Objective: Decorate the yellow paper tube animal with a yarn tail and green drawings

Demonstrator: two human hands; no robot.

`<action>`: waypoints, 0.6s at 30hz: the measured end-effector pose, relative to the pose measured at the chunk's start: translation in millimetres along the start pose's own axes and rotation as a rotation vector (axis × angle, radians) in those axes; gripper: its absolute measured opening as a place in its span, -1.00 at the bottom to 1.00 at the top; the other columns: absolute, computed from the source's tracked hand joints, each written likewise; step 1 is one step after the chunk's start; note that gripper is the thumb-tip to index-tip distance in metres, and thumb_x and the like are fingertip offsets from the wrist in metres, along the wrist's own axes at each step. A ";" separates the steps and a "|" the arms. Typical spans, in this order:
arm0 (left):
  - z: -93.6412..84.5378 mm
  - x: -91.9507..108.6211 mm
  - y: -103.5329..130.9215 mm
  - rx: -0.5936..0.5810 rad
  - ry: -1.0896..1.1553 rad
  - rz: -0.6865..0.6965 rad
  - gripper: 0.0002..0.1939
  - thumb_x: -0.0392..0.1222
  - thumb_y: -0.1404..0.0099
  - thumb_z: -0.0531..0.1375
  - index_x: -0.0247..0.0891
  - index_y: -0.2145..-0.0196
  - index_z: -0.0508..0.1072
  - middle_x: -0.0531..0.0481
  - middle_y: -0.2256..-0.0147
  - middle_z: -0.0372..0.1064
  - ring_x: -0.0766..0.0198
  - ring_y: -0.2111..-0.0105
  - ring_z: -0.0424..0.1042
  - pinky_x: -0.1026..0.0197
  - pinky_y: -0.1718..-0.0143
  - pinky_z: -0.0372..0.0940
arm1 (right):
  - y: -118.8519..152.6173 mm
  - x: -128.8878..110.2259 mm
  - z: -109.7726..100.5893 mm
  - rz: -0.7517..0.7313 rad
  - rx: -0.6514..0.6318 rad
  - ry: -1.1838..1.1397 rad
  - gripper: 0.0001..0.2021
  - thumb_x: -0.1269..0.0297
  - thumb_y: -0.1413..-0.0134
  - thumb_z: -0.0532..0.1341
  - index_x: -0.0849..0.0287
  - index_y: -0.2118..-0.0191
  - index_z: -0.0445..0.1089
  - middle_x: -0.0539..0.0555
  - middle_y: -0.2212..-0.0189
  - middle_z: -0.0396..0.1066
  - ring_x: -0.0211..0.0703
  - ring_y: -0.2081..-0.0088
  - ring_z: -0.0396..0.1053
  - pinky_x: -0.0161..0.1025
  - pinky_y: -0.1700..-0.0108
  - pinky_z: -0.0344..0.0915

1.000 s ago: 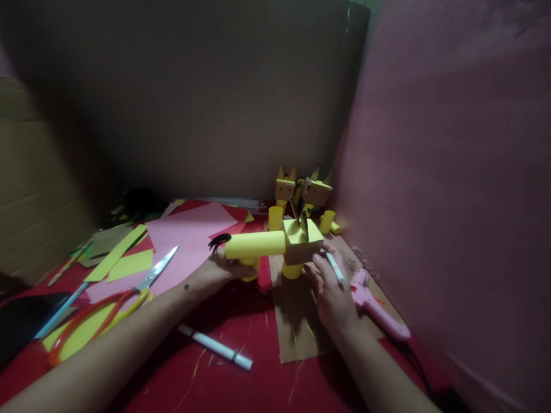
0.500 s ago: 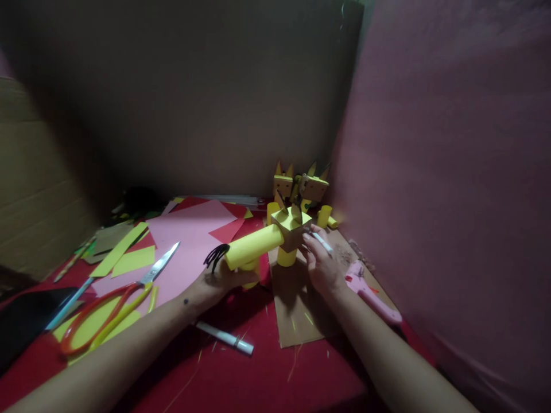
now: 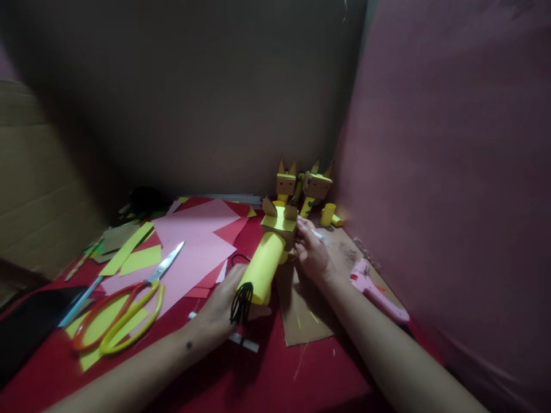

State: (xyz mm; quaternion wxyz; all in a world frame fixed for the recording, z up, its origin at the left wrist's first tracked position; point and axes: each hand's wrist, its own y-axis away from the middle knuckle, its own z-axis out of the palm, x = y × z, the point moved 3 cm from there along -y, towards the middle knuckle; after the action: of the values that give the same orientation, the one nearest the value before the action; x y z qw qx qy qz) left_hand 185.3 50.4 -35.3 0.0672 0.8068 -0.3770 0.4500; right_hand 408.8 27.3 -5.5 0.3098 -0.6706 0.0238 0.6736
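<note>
In the head view, a paper animal figure (image 3: 267, 264) has a yellow tube body, a boxy cardboard head with upright ears, and a black yarn tail. My left hand (image 3: 224, 301) is closed around the rear of it, the fingers partly hidden behind the tube. Against the right side of the head is my right hand (image 3: 313, 252), closed on a white marker (image 3: 319, 235) that sticks out past the fingers. The marker's tip is hidden. Under the left hand lies a second white marker (image 3: 244, 342), partly covered.
Orange-and-yellow scissors (image 3: 129, 304) lie on pink paper (image 3: 189, 229) at left. Two similar animal figures (image 3: 317, 184) stand at the back, near yellow paper rolls (image 3: 328, 214). A pink glue gun (image 3: 376, 295) rests on cardboard (image 3: 307, 321) at right, beside a pink wall (image 3: 451, 172).
The figure has turned so its tail end points toward me, and its head has shifted slightly left. My left hand has moved right and nearer with it. The right hand still holds the marker.
</note>
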 end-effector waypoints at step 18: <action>12.2 33.6 -5.6 -0.103 0.257 -0.147 -0.56 0.15 -0.05 0.42 -0.17 0.32 0.39 0.02 0.29 0.29 0.11 0.30 0.34 0.09 0.27 0.35 | 8.4 -12.5 1.9 0.194 0.056 -0.199 -0.81 0.06 -0.08 0.30 0.03 0.27 0.43 0.04 0.31 0.55 -0.09 0.26 0.53 -0.19 0.26 0.45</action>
State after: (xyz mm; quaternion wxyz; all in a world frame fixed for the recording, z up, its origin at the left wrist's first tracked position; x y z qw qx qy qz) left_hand 207.7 30.5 -15.1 0.1891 0.7634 -0.3277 0.5236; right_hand 402.2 16.5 2.9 0.2626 -0.5859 0.0766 0.7628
